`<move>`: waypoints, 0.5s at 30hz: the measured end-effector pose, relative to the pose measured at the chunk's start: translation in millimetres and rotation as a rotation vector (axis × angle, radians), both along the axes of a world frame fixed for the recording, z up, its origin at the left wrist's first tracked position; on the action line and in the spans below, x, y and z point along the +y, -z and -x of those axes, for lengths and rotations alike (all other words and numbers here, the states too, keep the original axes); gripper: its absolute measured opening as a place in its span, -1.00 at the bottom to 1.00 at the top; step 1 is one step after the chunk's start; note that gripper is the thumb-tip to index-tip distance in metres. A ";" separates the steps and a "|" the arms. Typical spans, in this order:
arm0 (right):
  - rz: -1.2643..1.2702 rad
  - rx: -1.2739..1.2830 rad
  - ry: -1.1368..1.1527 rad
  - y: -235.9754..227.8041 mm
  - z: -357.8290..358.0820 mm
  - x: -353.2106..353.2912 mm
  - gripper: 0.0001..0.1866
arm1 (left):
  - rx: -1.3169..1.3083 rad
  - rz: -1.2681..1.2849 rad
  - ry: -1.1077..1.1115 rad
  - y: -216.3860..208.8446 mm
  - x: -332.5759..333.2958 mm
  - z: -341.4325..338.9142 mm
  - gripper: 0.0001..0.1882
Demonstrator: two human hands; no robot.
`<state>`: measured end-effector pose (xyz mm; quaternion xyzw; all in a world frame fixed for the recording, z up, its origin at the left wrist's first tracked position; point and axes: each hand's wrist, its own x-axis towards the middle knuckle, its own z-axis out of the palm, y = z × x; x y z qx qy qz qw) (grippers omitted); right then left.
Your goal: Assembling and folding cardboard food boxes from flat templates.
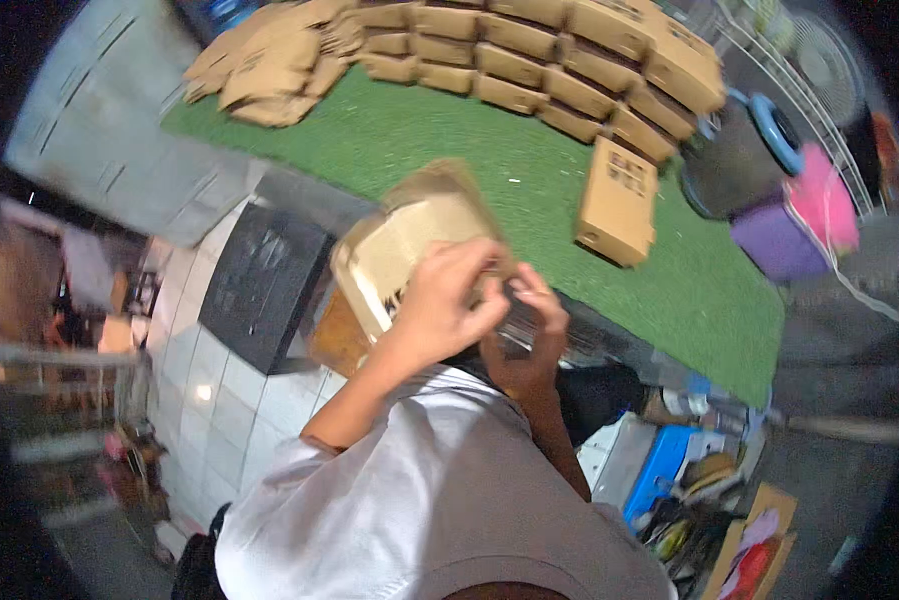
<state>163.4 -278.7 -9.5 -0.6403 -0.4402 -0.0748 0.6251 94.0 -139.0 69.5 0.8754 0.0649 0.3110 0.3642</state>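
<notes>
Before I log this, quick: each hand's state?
Left hand: fingers curled at the open cardboard box; grip unclear.
Right hand: half-curled, blurred; holding cannot be told.

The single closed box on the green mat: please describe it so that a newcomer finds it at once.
On the green mat, find the stacked brown boxes along the far side. Just in front of their right end lies the single closed box, with dark print on top. Unlike its neighbours, it is not stacked.

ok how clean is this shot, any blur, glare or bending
Head view: left hand, right hand and open cardboard box look smeared, probably by motion; head view: a bright glare spot on the white floor tiles; head view: green mat edges curve, corners go black.
</notes>
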 end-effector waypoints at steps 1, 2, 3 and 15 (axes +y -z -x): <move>0.008 -0.001 0.097 4.3 3.2 1.6 -0.41 | 0.039 -0.044 0.029 0.1 -0.7 -2.3 -0.67; 0.026 -0.069 0.123 4.1 3.0 0.7 -0.40 | 0.104 0.000 0.129 -0.7 -1.4 -6.7 -0.69; 0.040 -0.135 0.150 0.6 2.6 -0.4 -0.38 | 0.015 -0.060 0.176 -1.2 -2.9 -9.0 -0.72; 0.188 0.144 -0.211 -62.7 -11.8 -36.6 -0.19 | 0.138 0.096 0.484 -26.4 1.5 34.6 -0.62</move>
